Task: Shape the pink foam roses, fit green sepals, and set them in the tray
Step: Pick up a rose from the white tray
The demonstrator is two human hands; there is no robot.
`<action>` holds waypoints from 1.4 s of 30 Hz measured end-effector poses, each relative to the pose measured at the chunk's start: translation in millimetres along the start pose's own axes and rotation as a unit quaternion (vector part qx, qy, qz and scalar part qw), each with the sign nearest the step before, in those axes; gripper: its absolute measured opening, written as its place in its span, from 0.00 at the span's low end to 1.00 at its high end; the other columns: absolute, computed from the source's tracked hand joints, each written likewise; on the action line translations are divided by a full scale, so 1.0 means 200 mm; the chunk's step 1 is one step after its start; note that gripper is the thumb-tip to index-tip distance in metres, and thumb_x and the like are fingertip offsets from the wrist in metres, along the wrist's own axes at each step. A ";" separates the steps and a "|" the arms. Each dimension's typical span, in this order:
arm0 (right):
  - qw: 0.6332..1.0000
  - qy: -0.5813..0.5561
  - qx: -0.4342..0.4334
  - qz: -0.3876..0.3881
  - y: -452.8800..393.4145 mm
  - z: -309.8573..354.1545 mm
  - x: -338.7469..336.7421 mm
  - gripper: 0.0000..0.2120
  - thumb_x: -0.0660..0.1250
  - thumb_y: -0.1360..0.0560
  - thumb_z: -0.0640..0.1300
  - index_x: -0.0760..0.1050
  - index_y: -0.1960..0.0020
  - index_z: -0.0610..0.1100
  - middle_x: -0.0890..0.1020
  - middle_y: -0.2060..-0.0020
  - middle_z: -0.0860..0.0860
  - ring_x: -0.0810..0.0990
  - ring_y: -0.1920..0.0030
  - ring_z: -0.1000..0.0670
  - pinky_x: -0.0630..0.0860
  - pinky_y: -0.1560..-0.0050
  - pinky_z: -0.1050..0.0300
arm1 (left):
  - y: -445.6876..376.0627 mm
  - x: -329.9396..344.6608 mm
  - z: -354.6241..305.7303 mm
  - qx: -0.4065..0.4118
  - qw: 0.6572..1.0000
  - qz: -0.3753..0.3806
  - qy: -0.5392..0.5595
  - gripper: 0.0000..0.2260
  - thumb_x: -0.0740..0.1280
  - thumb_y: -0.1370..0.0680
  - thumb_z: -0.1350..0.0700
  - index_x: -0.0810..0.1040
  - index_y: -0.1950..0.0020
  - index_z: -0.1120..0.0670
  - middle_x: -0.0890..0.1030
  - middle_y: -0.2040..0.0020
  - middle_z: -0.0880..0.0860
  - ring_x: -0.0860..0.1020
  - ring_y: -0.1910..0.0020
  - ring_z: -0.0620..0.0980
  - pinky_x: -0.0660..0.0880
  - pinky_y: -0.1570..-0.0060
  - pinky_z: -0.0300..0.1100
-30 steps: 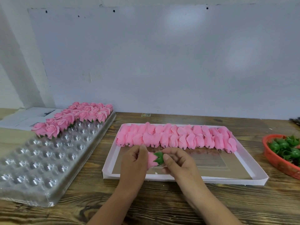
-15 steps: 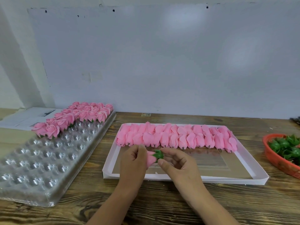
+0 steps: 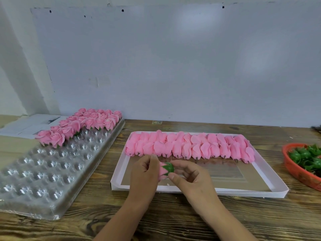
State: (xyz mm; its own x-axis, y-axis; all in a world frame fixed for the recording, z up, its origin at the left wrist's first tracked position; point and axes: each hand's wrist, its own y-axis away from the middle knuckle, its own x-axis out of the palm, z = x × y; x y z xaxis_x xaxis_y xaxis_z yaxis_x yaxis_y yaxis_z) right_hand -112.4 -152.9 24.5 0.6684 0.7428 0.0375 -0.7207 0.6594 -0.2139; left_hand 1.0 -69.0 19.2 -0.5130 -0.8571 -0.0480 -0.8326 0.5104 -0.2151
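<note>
A pink foam rose bud (image 3: 162, 171) sits between the two hands, above the near part of the white cardboard tray (image 3: 225, 192), with a green sepal (image 3: 169, 167) capping its right end. The left hand (image 3: 143, 174) grips the bud, fingers curled around its pink body so that most of it is hidden behind them. The right hand (image 3: 190, 178) pinches the sepal, thumb below and fingertips above, with the other fingers loosely bent. Along the far side of the cardboard tray lies a double row of unshaped pink foam buds (image 3: 189, 146), packed side by side with their dark stem tips toward the person; the tray's brown floor is bare nearer the hands. To the left, on the wooden table (image 3: 173, 223), a clear plastic blister tray (image 3: 43, 171) lies at an angle, its round cells shining. Finished pink roses (image 3: 81, 126) with green sepals fill its far rows. Behind that tray lie sheets of printed paper (image 3: 26, 125). At the right edge a red plastic basket (image 3: 298, 173), partly cut off by the frame, holds a heap of loose green sepals (image 3: 307, 157). A pale grey board (image 3: 173, 66) stands against the wall behind the table.
</note>
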 end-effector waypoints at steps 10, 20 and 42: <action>1.000 -0.019 0.022 0.000 0.00 0.00 0.00 0.16 0.72 0.27 0.33 0.86 0.54 0.54 0.87 0.57 0.49 0.84 0.56 0.53 0.81 0.50 0.56 | 0.01 0.00 -0.01 -0.017 0.999 0.005 0.033 0.19 0.61 0.17 0.56 0.78 0.67 0.51 0.80 0.70 0.48 0.78 0.70 0.41 0.73 0.72 0.31; 0.999 0.028 -0.013 -0.022 0.00 0.00 -0.01 0.12 0.73 0.27 0.34 0.85 0.57 0.52 0.84 0.64 0.45 0.79 0.67 0.56 0.78 0.66 0.61 | 0.01 0.00 0.00 -0.016 1.000 0.003 0.016 0.14 0.61 0.17 0.55 0.78 0.59 0.57 0.84 0.63 0.53 0.78 0.70 0.41 0.71 0.73 0.33; 1.000 -0.008 0.009 0.006 0.00 -0.02 0.01 0.13 0.76 0.30 0.35 0.83 0.49 0.48 0.87 0.54 0.52 0.85 0.49 0.52 0.80 0.44 0.52 | 0.04 0.01 -0.04 0.087 0.994 0.013 -0.066 0.19 0.62 0.17 0.61 0.71 0.69 0.52 0.74 0.76 0.43 0.72 0.74 0.37 0.69 0.74 0.27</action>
State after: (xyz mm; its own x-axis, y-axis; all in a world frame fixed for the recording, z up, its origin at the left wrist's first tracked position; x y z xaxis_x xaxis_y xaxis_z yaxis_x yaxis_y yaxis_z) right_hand -109.7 -151.5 19.9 0.6567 0.7524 0.0513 -0.7321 0.6523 -0.1963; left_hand -8.8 -66.9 25.2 -0.4927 -0.8513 -0.1805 -0.7644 0.5225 -0.3779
